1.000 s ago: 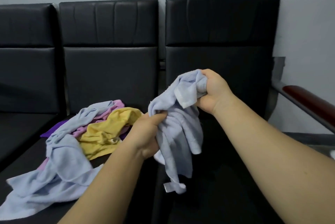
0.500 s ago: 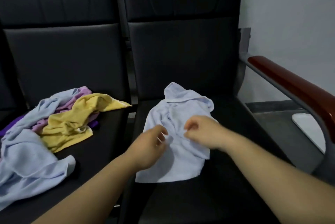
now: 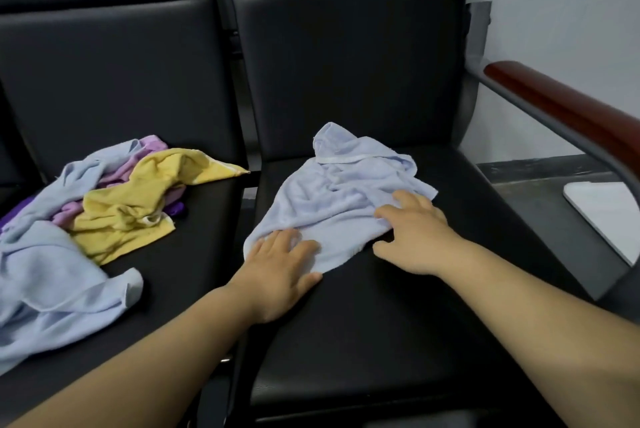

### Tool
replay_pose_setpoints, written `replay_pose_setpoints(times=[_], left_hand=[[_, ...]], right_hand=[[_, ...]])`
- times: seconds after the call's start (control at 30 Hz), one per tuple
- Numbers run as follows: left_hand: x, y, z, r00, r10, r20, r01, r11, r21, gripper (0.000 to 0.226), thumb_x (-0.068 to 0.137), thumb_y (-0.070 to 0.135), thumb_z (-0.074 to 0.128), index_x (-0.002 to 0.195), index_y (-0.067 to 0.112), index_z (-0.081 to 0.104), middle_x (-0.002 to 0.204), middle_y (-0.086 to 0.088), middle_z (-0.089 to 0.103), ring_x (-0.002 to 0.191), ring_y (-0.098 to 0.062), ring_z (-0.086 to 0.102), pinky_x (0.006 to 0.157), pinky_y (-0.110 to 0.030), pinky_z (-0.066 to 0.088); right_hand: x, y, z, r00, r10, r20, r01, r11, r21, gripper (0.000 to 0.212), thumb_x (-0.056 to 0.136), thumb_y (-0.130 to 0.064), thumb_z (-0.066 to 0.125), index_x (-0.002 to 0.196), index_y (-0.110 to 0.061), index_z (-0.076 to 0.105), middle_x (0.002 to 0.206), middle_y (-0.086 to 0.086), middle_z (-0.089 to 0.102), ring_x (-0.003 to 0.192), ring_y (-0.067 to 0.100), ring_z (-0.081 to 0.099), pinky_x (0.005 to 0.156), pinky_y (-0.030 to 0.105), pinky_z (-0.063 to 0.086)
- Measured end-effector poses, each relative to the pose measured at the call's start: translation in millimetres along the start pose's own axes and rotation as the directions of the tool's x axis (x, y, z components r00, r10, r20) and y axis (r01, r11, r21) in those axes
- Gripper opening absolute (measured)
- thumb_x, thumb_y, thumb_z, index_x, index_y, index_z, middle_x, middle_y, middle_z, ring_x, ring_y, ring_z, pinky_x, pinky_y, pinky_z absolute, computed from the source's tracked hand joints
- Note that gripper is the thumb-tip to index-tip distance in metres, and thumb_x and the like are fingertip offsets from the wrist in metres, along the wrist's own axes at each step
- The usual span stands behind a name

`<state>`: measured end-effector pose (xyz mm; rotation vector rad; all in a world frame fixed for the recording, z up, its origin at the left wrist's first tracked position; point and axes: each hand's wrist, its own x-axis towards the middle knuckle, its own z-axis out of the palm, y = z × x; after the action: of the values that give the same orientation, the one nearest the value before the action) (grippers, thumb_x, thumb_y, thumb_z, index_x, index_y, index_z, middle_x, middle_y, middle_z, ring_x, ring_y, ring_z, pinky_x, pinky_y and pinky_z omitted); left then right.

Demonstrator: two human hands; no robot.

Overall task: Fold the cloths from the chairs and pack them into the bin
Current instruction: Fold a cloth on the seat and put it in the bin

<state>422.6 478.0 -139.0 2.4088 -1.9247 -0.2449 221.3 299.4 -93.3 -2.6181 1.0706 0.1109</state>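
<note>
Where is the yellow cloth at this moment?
Head view, left side: the yellow cloth lies on the left chair seat, heaped against a lilac cloth and a crumpled pale blue cloth.

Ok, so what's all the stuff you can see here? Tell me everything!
chairs: two, black, side by side
armrest: one, reddish brown, far right
white flat thing: one, white, on the floor past the armrest
spread cloth: one, light blue, on the right seat
crumpled blue cloth: one or two, light blue, left seat pile
yellow cloth: one, yellow, same pile
pink cloth: one, pink, same pile
purple cloth: one, purple, under the pile
left hand: flat on the spread cloth's near corner
right hand: fingers spread on its right edge
</note>
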Motion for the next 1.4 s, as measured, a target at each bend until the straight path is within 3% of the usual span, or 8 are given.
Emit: replay_pose_setpoints(times=[0.13, 0.3, 0.43, 0.57, 0.93, 1.1, 1.27, 1.4], left_hand=[[4.7, 0.4, -1.4, 0.957, 0.059, -0.285, -0.028, 0.993, 0.110, 0.014, 0.093, 0.037, 0.055, 0.093, 0.023, 0.058, 0.095, 0.002, 0.051, 0.081, -0.026, 0.053, 0.066, -0.036, 0.038], [6.6, 10.5, -24.5, 0.949, -0.212, -0.235, 0.078, 0.875, -0.478, 0.017, 0.099, 0.014, 0.047, 0.082, 0.014, 0.051, 0.073, 0.002, 0.055, 0.066, -0.016, 0.049, 0.059, -0.030, 0.043], [6.3, 13.6, -51.5, 0.943, -0.307, -0.127, 0.148, 0.729, -0.668, 0.013, 0.100, 0.014, 0.044, 0.090, 0.010, 0.050, 0.074, -0.003, 0.052, 0.066, -0.014, 0.047, 0.051, -0.020, 0.036], [3.9, 15.7, -71.3, 0.965, -0.211, -0.155, 0.037, 0.696, -0.717, 0.021, 0.089, 0.031, 0.057, 0.080, 0.013, 0.054, 0.071, 0.008, 0.054, 0.069, -0.010, 0.050, 0.063, -0.026, 0.040], [-30.0, -11.1, -95.6, 0.971, -0.118, -0.208, -0.030, 0.803, -0.595, 0.022, 0.094, 0.025, 0.069, 0.098, 0.025, 0.048, 0.072, 0.007, 0.059, 0.046, -0.006, 0.046, 0.042, -0.020, 0.039], [-27.9, -13.2, -90.4, 0.950, -0.183, -0.252, 0.041, 0.876, -0.481, 0.015, 0.095, 0.023, 0.062, 0.083, 0.023, 0.053, 0.063, 0.006, 0.057, 0.048, -0.008, 0.049, 0.046, -0.025, 0.042], [-20.8, -12.5, -87.4, 0.901, -0.420, -0.106, 0.145, 0.524, -0.840, 0.006, 0.089, 0.017, 0.060, 0.084, 0.017, 0.058, 0.062, 0.004, 0.054, 0.062, -0.016, 0.049, 0.056, -0.030, 0.038], [-20.3, -4.8, -94.3, 0.919, -0.391, -0.046, 0.095, 0.331, -0.939, 0.013, 0.069, 0.023, 0.054, 0.077, 0.024, 0.064, 0.076, -0.008, 0.058, 0.068, -0.025, 0.053, 0.061, -0.039, 0.042]], right_hand=[[-5.9, -20.7, 9.6, 0.988, -0.141, -0.062, 0.144, 0.989, 0.041, 0.037, 0.091, -0.044, 0.066, 0.127, -0.036, 0.064, 0.124, -0.008, 0.040, 0.126, 0.018, 0.036, 0.105, 0.036, 0.038], [-1.7, -36.5, 19.5, 0.993, -0.077, -0.086, 0.085, 0.993, 0.083, 0.021, 0.103, -0.037, 0.057, 0.089, -0.025, 0.068, 0.103, -0.005, 0.048, 0.089, 0.014, 0.048, 0.069, 0.026, 0.040], [3.2, -45.3, 1.3, 0.988, 0.146, -0.048, -0.086, 0.783, 0.616, 0.028, 0.106, -0.034, 0.046, 0.084, -0.018, 0.054, 0.081, 0.002, 0.056, 0.061, 0.017, 0.046, 0.050, 0.027, 0.037], [-1.7, -50.9, -12.7, 0.984, 0.165, -0.058, -0.056, 0.610, 0.791, 0.026, 0.106, -0.040, 0.046, 0.089, -0.022, 0.051, 0.080, 0.000, 0.051, 0.068, 0.015, 0.046, 0.057, 0.030, 0.039], [-18.3, -35.5, -37.7, 0.956, -0.046, -0.289, 0.138, 0.942, 0.307, 0.017, 0.099, -0.023, 0.055, 0.090, -0.034, 0.065, 0.081, -0.011, 0.065, 0.071, 0.007, 0.057, 0.059, 0.024, 0.043], [-14.3, -38.2, -37.3, 0.994, 0.046, -0.097, 0.024, 0.784, 0.620, 0.019, 0.103, -0.027, 0.055, 0.097, -0.037, 0.069, 0.092, -0.004, 0.070, 0.079, 0.015, 0.062, 0.067, 0.029, 0.049], [-15.7, -37.6, -38.7, 0.996, -0.089, -0.018, 0.076, 0.709, 0.701, 0.005, 0.094, -0.025, 0.068, 0.098, -0.025, 0.071, 0.081, -0.007, 0.061, 0.079, 0.013, 0.055, 0.074, 0.028, 0.046], [-20.4, -31.9, -36.7, 0.984, -0.130, 0.125, 0.084, 0.943, 0.322, 0.024, 0.078, -0.044, 0.082, 0.096, -0.038, 0.066, 0.082, -0.015, 0.056, 0.071, 0.007, 0.056, 0.062, 0.025, 0.048]])
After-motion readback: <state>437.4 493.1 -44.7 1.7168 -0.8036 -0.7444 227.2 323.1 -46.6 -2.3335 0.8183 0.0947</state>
